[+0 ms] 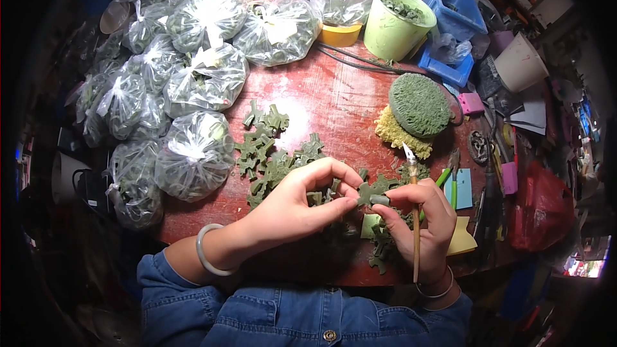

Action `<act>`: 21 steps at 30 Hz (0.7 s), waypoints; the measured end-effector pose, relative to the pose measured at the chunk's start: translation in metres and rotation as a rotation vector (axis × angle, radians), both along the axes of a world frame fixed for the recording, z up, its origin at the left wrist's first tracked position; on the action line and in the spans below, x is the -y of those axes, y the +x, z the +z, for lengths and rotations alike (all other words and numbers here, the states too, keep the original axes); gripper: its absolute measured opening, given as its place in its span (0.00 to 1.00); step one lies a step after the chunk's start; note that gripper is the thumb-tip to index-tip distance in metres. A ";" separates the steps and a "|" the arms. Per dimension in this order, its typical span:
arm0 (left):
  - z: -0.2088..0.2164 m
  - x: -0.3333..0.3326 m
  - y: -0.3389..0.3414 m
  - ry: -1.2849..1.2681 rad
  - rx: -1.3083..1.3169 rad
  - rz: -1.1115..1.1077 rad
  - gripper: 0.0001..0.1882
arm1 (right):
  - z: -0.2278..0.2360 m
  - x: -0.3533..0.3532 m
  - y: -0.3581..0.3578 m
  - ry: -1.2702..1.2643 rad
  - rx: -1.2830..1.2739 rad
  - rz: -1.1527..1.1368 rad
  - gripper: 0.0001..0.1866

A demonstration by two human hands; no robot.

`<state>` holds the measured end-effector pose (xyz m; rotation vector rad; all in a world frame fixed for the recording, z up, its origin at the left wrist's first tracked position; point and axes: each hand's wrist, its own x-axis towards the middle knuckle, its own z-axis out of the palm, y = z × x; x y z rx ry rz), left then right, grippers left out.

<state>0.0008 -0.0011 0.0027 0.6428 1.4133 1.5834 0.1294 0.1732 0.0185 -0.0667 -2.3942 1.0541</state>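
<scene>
My left hand (305,202) and my right hand (429,215) meet over the near part of the table. Between their thumbs and fingertips they pinch a small dark green lobed piece (367,191) with a short stub. My right hand also keeps a thin wooden-handled tool (416,238) between its fingers, its pale pointed tip facing away from me. A loose heap of similar green pieces (263,154) lies beyond my left hand. More of these pieces (380,244) lie below and between the hands, partly covered by them.
Knotted clear bags (199,151) of green pieces crowd the left. A green bucket (392,32) and blue baskets (443,67) stand at the back. A round green pad (421,106) rests on a yellow sponge-like block (392,130). Right: green-handled tools (454,189), paper notes (461,238), a red bag (543,209).
</scene>
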 end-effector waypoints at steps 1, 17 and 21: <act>0.000 -0.001 -0.001 0.003 0.000 -0.004 0.15 | -0.001 0.000 0.001 0.000 -0.002 -0.021 0.15; -0.002 0.000 0.001 -0.039 0.377 -0.015 0.15 | -0.006 0.006 -0.001 0.356 -0.123 0.065 0.16; 0.000 0.001 0.001 -0.025 0.397 0.013 0.15 | -0.006 -0.004 0.008 -0.017 0.080 0.134 0.21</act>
